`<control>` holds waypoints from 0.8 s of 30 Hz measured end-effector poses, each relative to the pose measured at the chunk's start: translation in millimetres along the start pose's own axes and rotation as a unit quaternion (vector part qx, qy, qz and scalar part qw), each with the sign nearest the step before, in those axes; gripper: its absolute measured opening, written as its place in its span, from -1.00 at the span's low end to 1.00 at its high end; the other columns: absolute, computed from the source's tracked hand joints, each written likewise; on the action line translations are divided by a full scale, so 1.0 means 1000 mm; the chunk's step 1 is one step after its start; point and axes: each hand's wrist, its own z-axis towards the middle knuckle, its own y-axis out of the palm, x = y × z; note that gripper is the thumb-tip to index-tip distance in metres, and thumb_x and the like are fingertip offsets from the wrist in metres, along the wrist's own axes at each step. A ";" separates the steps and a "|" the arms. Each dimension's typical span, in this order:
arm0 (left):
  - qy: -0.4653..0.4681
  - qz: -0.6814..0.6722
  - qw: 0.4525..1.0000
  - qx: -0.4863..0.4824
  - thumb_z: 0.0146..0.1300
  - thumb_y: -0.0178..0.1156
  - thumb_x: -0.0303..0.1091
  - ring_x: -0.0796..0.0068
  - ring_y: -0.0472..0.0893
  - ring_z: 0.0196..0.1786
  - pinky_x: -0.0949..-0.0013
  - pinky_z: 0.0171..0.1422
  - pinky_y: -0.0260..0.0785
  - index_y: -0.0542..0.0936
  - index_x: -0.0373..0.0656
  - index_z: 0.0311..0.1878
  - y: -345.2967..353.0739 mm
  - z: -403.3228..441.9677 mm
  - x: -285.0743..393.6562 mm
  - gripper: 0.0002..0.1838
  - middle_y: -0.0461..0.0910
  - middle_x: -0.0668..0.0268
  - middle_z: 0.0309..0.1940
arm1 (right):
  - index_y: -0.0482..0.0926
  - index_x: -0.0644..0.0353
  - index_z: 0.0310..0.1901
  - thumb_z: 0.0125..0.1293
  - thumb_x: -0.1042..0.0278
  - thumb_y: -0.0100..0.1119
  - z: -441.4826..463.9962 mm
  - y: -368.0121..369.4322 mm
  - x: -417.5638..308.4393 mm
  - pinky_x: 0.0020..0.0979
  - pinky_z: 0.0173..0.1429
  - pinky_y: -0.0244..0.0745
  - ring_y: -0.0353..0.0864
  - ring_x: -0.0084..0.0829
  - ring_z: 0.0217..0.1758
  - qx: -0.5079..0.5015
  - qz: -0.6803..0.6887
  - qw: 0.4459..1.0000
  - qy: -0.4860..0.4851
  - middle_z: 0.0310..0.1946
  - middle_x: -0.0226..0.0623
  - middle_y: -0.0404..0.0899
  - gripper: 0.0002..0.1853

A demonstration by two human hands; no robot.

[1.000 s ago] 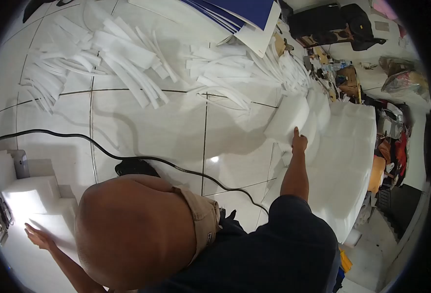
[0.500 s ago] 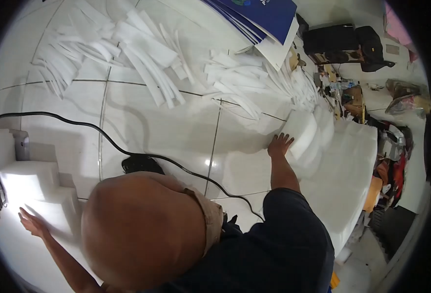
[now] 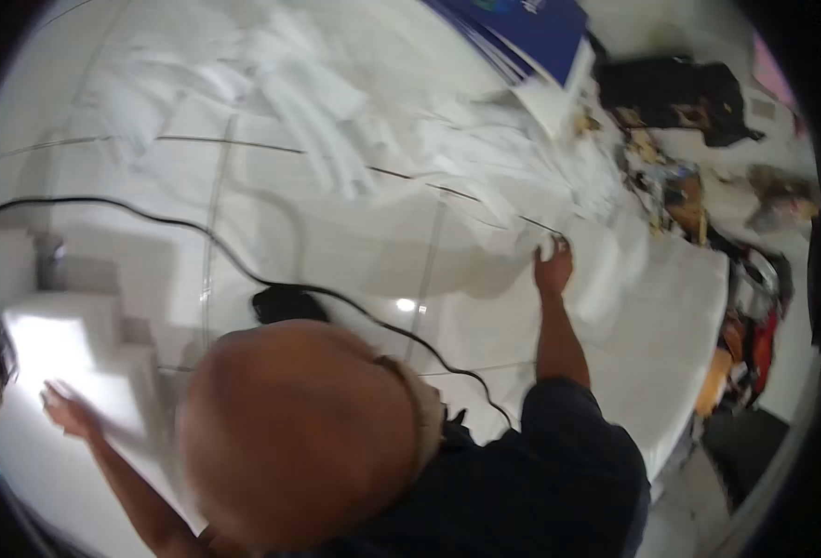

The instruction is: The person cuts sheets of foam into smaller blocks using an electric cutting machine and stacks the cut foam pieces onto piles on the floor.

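My left hand (image 3: 71, 412) is open at the lower left, its slightly blurred fingers apart beside the stepped white foam blocks (image 3: 64, 321). Bright light falls on the blocks near the fingertips. At the right, my right hand (image 3: 554, 267) is at the near edge of the pale foam pieces (image 3: 606, 256), with its fingers bent. Motion blur hides whether those fingers grip any foam. Between the two arms is my bare bent knee (image 3: 289, 432).
Blurred white strips (image 3: 313, 112) lie on the tiled floor. A black cable (image 3: 336, 296) crosses it, passing a black object (image 3: 285, 304). Blue panels (image 3: 531, 37) stand at the top. Mixed items (image 3: 675, 191) and a black bag (image 3: 675, 98) are at the right.
The view has shifted and blurred. My right hand went from pointing over the foam block to its near edge, then its spread fingers bent. My left hand stays by the stepped blocks.
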 end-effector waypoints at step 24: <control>-0.272 -0.149 0.951 0.010 0.38 -0.04 0.00 -0.18 -0.02 0.51 -0.14 0.56 -0.36 0.36 -0.16 0.34 -0.111 -0.001 0.142 -0.42 0.15 -0.08 0.41 | -0.06 0.21 0.49 -0.05 -0.57 0.21 -0.120 -0.227 -0.743 -0.07 0.57 -0.21 -0.06 -0.04 0.55 -0.692 0.306 0.432 -0.491 0.48 0.05 -0.01 0.27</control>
